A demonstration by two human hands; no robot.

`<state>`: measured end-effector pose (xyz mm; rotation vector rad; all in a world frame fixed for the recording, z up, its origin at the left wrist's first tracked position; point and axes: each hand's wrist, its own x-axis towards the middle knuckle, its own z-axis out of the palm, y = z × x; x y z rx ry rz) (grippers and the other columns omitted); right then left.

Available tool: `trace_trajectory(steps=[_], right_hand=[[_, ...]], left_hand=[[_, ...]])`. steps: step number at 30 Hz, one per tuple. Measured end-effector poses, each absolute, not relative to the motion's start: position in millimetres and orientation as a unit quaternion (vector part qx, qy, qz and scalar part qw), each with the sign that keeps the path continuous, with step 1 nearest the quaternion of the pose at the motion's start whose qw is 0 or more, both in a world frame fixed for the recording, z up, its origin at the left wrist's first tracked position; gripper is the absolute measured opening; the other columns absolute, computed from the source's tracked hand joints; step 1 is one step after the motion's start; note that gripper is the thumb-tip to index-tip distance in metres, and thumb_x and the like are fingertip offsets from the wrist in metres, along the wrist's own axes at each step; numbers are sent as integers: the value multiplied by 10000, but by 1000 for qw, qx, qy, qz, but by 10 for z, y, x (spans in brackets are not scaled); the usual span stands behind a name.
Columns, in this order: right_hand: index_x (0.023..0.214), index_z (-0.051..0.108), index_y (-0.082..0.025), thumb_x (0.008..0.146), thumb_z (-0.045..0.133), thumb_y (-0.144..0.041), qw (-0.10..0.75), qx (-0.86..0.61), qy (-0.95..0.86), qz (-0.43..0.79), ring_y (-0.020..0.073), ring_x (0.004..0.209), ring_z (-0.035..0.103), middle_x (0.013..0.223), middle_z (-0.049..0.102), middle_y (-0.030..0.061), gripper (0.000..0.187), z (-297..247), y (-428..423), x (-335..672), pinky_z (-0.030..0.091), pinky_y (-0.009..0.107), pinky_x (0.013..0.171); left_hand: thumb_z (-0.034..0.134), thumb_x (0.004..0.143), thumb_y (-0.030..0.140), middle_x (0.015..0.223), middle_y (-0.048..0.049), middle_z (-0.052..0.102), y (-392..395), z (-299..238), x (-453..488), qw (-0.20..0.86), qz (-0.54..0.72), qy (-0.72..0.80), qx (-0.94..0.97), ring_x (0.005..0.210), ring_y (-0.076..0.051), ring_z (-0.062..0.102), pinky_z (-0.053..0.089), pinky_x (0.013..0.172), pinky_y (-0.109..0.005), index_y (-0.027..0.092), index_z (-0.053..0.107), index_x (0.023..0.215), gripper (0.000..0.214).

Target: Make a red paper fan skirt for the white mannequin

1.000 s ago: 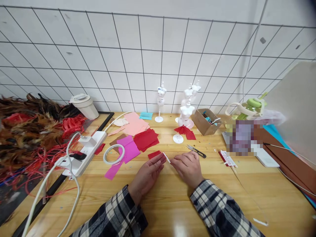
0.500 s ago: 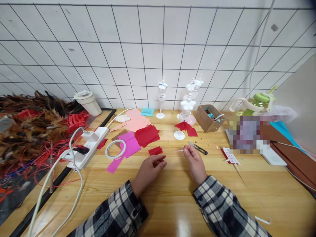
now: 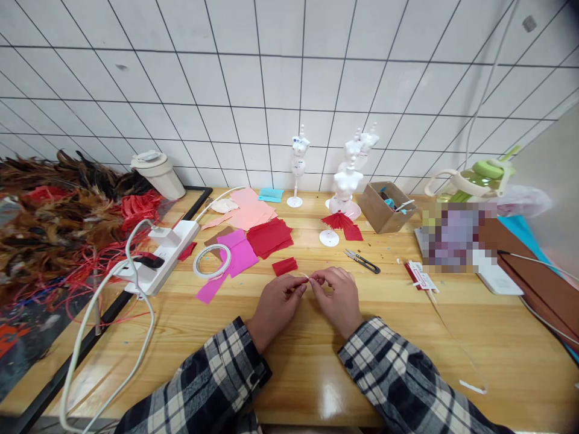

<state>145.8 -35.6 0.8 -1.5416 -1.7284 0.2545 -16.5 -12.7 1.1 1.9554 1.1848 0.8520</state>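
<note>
My left hand (image 3: 277,306) and my right hand (image 3: 338,296) meet fingertip to fingertip over the table's middle. Between them is a thin pale strip (image 3: 306,276), pinched by both; its material is too small to make out. Just beyond my left fingers lies a small folded piece of red paper (image 3: 284,266). Thread snips (image 3: 362,261) rest on the wood beyond my right hand. Farther off, a red pleated fan-like piece (image 3: 338,220) sits by a round white base (image 3: 329,238), with a red square (image 3: 353,232) at its side.
Left of my hands are a tape roll (image 3: 211,260), magenta paper (image 3: 237,253), a red stack (image 3: 270,237) and a power strip (image 3: 165,259) with looping cables. White mannequin stands (image 3: 347,181) and an open box (image 3: 389,208) stand near the wall. A bottle (image 3: 482,178) is at right.
My right hand has moved left to meet my left hand, bringing the thin pale strip along. My left fingers have closed from a loose, open pose into a pinch. The view has tilted slightly.
</note>
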Motion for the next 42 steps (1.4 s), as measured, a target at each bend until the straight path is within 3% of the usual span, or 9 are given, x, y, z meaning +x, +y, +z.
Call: trace_trajectory(steps=[8, 15, 20, 27, 33, 42], right_hand=[[816, 715, -229, 855, 604, -299, 419, -575, -677, 189, 160, 644, 571, 710, 672, 18, 137, -61, -333, 1466, 452, 288, 630], [944, 739, -261, 896, 557, -261, 414, -535, -693, 249, 169, 829, 655, 879, 733, 18, 188, -59, -351, 1500, 502, 298, 766], [863, 744, -236, 867, 591, -255, 425, -550, -669, 263, 169, 749, 654, 806, 725, 27, 154, -39, -356, 1481, 514, 285, 696], [892, 743, -267, 882, 576, -253, 405, -530, -710, 226, 163, 769, 661, 816, 731, 13, 168, -3, -387, 1462, 514, 286, 722], [965, 725, -260, 880, 578, -254, 384, -538, -729, 180, 155, 782, 661, 860, 728, 18, 169, 7, -402, 1477, 512, 275, 721], [886, 726, -246, 869, 583, -288, 378, -571, -710, 163, 144, 676, 630, 793, 710, 14, 149, 6, -407, 1471, 480, 272, 642]], left_hand=[[611, 841, 349, 834, -29, 753, -80, -2, -209, 345, 343, 464, 740, 769, -194, 643, 433, 729, -300, 295, 761, 930, 183], [589, 855, 322, 839, -26, 757, -72, -11, -240, 300, 332, 479, 755, 770, -181, 666, 468, 727, -285, 271, 762, 916, 190], [607, 824, 279, 809, -34, 757, -108, 51, -232, 325, 341, 481, 739, 740, -178, 674, 483, 700, -276, 233, 765, 866, 170], [609, 739, 185, 746, -38, 753, -111, 90, -197, 379, 344, 517, 686, 667, -171, 670, 503, 639, -256, 183, 763, 780, 160], [594, 783, 239, 811, -14, 768, -91, 123, -193, 453, 330, 493, 665, 727, -177, 695, 519, 674, -248, 207, 773, 853, 195], [617, 787, 264, 772, -16, 765, -140, 137, -172, 438, 319, 510, 668, 709, -185, 691, 528, 708, -267, 217, 779, 822, 172]])
